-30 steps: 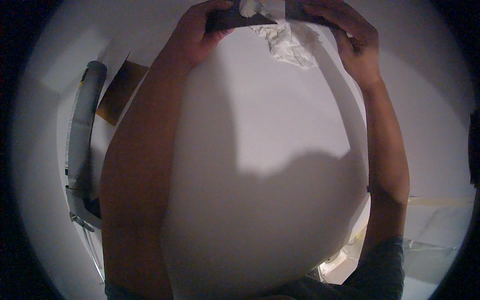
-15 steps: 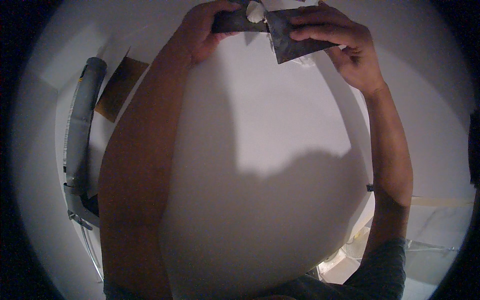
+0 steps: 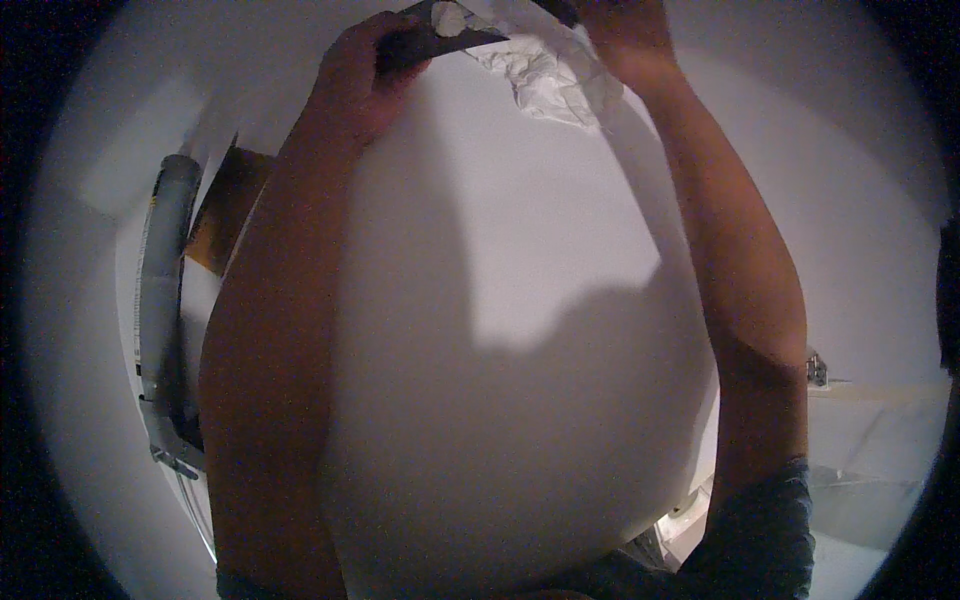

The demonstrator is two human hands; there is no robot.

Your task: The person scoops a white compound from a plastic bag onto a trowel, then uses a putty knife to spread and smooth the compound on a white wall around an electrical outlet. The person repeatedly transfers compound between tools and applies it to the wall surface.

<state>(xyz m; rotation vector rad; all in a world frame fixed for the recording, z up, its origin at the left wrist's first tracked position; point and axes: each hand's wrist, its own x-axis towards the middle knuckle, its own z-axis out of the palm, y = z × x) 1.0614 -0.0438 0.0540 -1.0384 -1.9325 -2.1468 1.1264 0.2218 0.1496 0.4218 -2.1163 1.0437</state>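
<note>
At the top of the head view, my left hand is closed on a dark flat scraper. A lump of white paste sits on that blade. My right hand is partly cut off by the upper edge; it grips a second dark scraper, of which only a corner shows. The two blades are apart. Just below and between the hands lies a crumpled white sheet, thin like paper or plastic film, on the smooth white surface between my forearms.
To the left lies a grey caulking gun. Beside it, a brown piece that looks like sandpaper is partly covered by my left forearm. A small metal fitting shows right of my right elbow. Shadows fall across the white surface.
My right hand has moved up and away, parting its scraper from the left one. The left scraper has shifted left and tilted. More of the crumpled white sheet shows.
</note>
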